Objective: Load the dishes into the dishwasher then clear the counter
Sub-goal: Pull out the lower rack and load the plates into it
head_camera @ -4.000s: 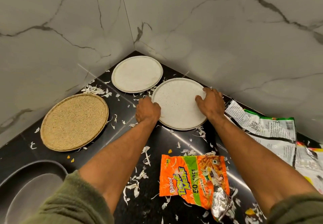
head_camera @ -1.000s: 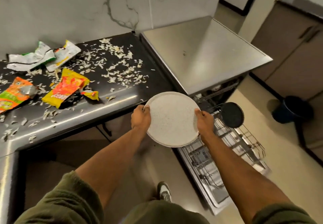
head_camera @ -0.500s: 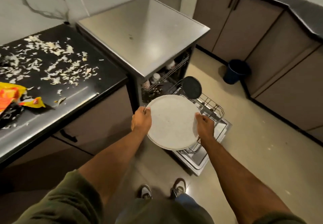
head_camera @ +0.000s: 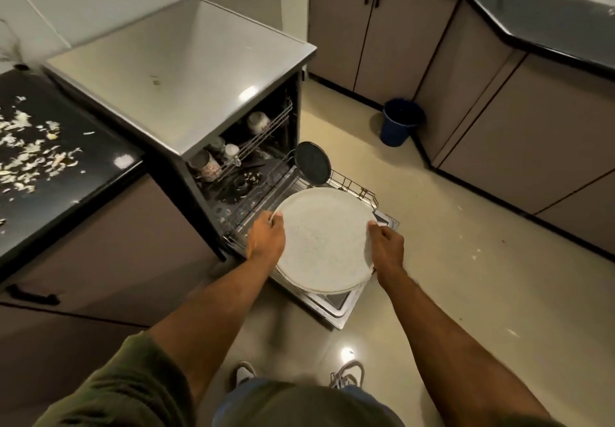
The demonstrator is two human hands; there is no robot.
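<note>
So the room's a kitchen with a glossy beige floor (head_camera: pixel 466 260), and the dishwasher (head_camera: pixel 179 70) sits in the middle of it all, steel top, door (head_camera: pixel 336 306) dropped flat toward the person. Left of the dishwasher and butted right against it is the black table (head_camera: pixel 66 173), with pale scraps (head_camera: pixel 30 153) scattered over it, some close to its front edge. Across the floor to the right of the dishwasher run brown cabinets (head_camera: pixel 382 27) under a dark top, and a blue bucket (head_camera: pixel 401 122) stands on the floor at their foot, well apart from the dishwasher door. Inside the dishwasher the upper rack (head_camera: pixel 266 133) holds a few cups (head_camera: pixel 208 165); the lower rack (head_camera: pixel 352 187) is pulled out over the door with a dark plate (head_camera: pixel 312 163) standing upright at its far end. The white plate (head_camera: pixel 324 240) is in the air just above that lower rack, face up and tipped a bit. The left grip (head_camera: pixel 266 238) is curled onto its left rim, the right grip (head_camera: pixel 386 247) is pinching its right rim. The person's shoes (head_camera: pixel 349 371) are on the floor just short of the door's near corner, with a broad strip of floor between the door and the cabinets.
</note>
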